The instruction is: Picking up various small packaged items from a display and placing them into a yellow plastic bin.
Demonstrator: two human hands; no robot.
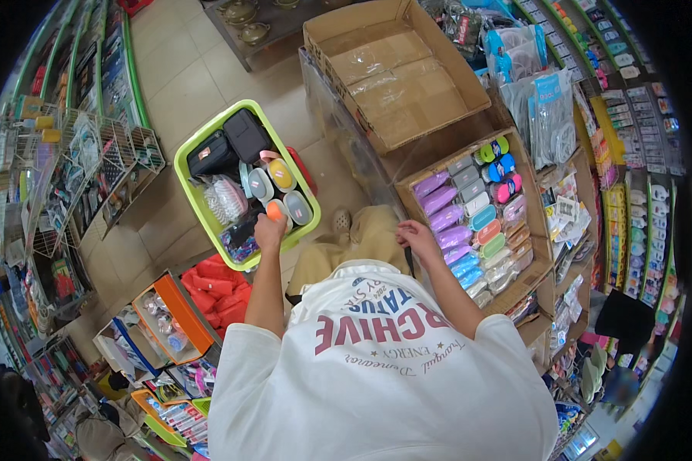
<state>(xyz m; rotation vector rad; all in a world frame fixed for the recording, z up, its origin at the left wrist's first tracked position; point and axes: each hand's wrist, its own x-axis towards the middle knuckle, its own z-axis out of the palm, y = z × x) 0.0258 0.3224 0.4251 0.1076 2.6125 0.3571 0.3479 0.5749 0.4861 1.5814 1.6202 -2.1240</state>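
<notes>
My left hand (270,231) is inside a lime-green plastic basket (183,190), its fingers closed on an orange-topped oval case (275,210). Beside that case lie a grey oval case (297,207) and a yellow one (281,174). The basket also holds black zip cases (251,136) and a white bristled brush (224,201) in clear wrap. My right hand (418,239) hovers by the left side of an open carton, fingers loosely bent and apart, with nothing visible in them. A dark strap (409,261) hangs just below it. In the carton (539,262) are rows of colourful packaged goods (484,216).
A large cardboard box (398,86) stands beyond the carton. Red plastic packages (216,291) and an orange-edged bin (176,320) are behind my left arm. Wire racks (132,155) line the left side of the tiled floor (173,69). Stocked shelves (640,230) run along the right.
</notes>
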